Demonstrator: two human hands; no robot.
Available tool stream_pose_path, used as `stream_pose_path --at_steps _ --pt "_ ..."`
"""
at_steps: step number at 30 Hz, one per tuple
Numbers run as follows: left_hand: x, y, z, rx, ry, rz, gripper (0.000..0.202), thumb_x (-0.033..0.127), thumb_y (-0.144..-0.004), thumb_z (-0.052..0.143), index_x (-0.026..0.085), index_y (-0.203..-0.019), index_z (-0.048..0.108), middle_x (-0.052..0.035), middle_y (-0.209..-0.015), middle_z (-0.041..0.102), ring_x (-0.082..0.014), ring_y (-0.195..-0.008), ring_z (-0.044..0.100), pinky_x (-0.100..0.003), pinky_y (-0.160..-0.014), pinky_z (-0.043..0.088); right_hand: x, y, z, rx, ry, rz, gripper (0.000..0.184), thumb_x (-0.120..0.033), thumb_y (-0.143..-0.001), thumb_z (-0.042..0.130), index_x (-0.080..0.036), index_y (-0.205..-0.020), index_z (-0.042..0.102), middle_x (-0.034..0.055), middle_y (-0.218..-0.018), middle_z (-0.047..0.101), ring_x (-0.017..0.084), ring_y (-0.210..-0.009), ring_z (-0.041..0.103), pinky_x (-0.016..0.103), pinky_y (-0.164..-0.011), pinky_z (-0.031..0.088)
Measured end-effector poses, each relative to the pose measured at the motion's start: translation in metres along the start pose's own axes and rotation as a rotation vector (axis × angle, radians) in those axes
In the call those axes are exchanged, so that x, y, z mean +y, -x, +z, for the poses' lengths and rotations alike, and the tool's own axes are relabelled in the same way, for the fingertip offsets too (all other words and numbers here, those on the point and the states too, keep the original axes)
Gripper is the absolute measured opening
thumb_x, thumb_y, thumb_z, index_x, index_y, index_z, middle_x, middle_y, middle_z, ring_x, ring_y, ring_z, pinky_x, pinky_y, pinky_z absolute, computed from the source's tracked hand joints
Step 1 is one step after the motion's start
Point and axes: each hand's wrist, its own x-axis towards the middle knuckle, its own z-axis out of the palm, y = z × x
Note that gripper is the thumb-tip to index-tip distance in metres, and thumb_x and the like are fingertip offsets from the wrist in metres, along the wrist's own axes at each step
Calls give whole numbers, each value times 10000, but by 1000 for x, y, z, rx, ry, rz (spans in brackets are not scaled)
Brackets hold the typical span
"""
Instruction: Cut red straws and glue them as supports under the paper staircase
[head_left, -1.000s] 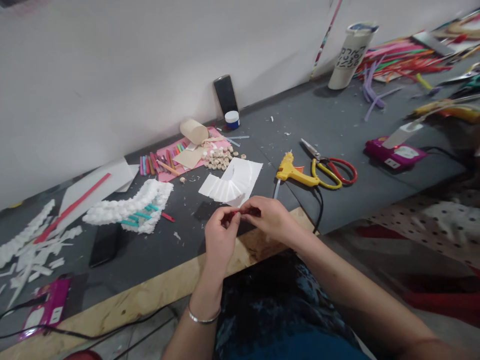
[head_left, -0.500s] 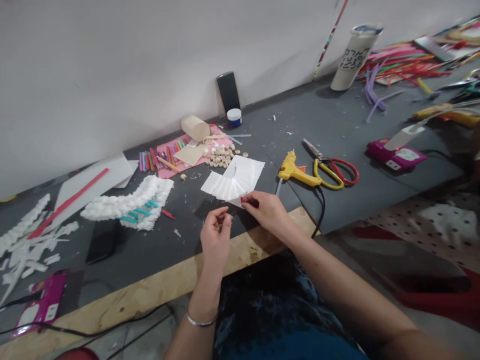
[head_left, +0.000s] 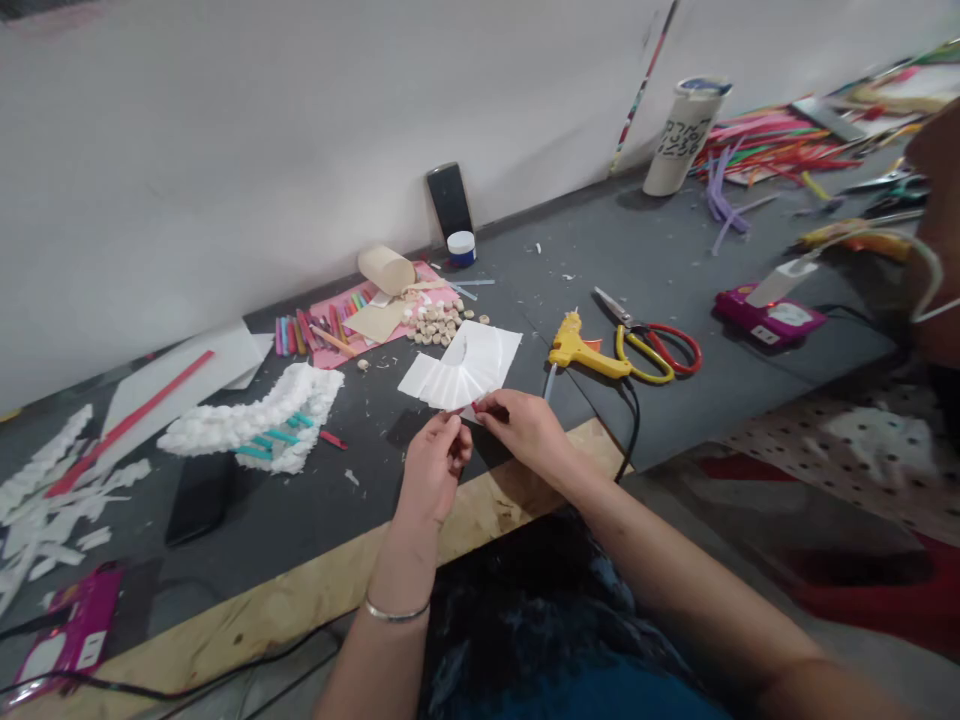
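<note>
A white fan-shaped piece of overlapping paper strips [head_left: 471, 368] is lifted slightly off the dark tabletop. My right hand [head_left: 525, 425] pinches its lower near edge between thumb and fingers. Close beside it, my left hand [head_left: 435, 455] has thumb and forefinger together at the same edge, its other fingers curled in. A yellow hot glue gun [head_left: 581, 350] lies to the right of my right hand, a clear glue stick in its back end. Scissors [head_left: 652, 345] with red and yellow handles lie against the gun.
Small wooden pieces [head_left: 439, 322], a pink sheet [head_left: 337, 312] with coloured sticks and a white fluffy craft piece [head_left: 251, 415] lie left. Purple power boxes [head_left: 769, 315] sit at right and far left. A tumbler [head_left: 684, 140] stands behind. Someone's arm [head_left: 934, 220] shows at right.
My left hand has moved up and right to the paper fan's edge, its fingertips closing there. The camera view has shifted a little, and another person's arm has entered at right.
</note>
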Motion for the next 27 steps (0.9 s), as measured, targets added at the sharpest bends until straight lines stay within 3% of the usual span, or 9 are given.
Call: stream_pose_path --at_steps 7,27 --pt "4 0 3 -26 59 18 277 326 -723 745 147 -711 535 46 -604 517 -37 -507 430 -143 -458 310 2 -2 1 1 17 -19 88 -136 -847 611 -189 -869 677 47 -901 727 172 -806 653 263 -712 447" --pt "4 0 9 27 70 19 292 336 -669 779 139 -712 569 40 -601 550 -37 -503 459 -142 -446 310 0 -4 5 39 29 9 79 -179 -871 605 -184 -835 674 49 -853 716 165 -774 632 257 -691 417"
